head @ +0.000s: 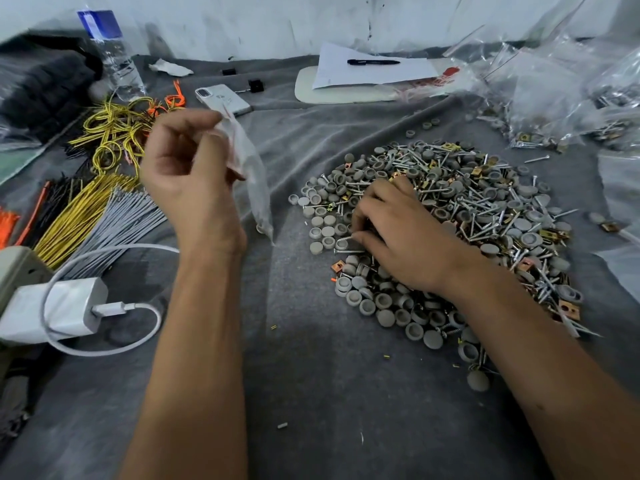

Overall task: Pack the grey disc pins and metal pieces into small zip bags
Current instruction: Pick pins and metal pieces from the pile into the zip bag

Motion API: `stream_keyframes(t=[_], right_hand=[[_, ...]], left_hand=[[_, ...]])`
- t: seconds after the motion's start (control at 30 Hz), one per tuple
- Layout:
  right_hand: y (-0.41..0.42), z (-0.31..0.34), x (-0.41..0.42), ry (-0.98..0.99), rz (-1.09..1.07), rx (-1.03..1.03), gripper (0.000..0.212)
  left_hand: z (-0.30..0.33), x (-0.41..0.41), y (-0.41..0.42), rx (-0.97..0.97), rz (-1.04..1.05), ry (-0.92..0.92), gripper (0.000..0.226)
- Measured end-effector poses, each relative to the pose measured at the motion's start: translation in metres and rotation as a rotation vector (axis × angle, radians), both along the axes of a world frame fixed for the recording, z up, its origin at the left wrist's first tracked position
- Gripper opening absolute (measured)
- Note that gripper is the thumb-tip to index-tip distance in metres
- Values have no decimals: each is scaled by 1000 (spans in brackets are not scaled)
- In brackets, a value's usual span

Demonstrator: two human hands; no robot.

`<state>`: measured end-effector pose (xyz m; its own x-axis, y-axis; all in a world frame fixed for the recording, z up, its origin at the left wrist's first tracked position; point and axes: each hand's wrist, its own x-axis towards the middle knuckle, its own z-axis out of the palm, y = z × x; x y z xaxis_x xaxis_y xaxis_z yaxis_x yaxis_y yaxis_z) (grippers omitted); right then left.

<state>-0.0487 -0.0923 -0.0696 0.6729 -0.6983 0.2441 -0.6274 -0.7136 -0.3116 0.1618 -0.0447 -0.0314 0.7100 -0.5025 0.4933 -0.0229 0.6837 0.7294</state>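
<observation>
1. The left hand [183, 168] is raised above the grey cloth [311, 393] that covers the bench, its fingers curled and pinching the top of a small clear zip bag [251, 174].
2. The bag hangs down from that hand, its lower end just above the cloth, left of the pile.
3. The right hand [398, 233] lies on the near-left part of the pile [485, 209], fingers bent down among the pieces; whether it actually grips one I cannot tell.
4. The pile is a heap of grey disc pins [327, 231], silver screws [485, 233] and small brass-coloured metal clips [337, 266], mixed together right of centre.
5. Filled clear bags [540, 98] lie at the far right.
6. At the left lie bundles of yellow, grey, black and orange wire ties [104, 216] and a white charger [65, 308] with its cable.
7. Farther back are a water bottle [114, 60], a phone [223, 98], and a pen [373, 62] on paper [346, 76].
</observation>
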Motion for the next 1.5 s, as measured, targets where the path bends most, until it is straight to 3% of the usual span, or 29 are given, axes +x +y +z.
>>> stream_keyframes(t=[0.13,0.23,0.4,0.57,0.83,1.2,1.5], right_hand=[[-1,2,1,-106,-75,-17,10],[-2,5,-1,-292,-146,57,1],[-5,7,-6,-534,-284,39,9],[-7,6,-6,-593,-305,-9,9],[-9,4,-8,-440,-282,-119,11],[-5,4,-6,-526,-234,-116,23],[-4,6,-6,-614,-179,-82,28]], left_hand=[[-9,-15,-6,171,51,-397,28],[-22,-35,-13,360,-82,-473,23],[-44,-55,-24,686,-185,-529,19],[-51,-62,-23,676,-223,-511,31],[-50,-70,-23,662,-193,-603,22],[-47,-72,-22,634,-196,-558,18],[-42,-69,-21,647,-318,-301,16]])
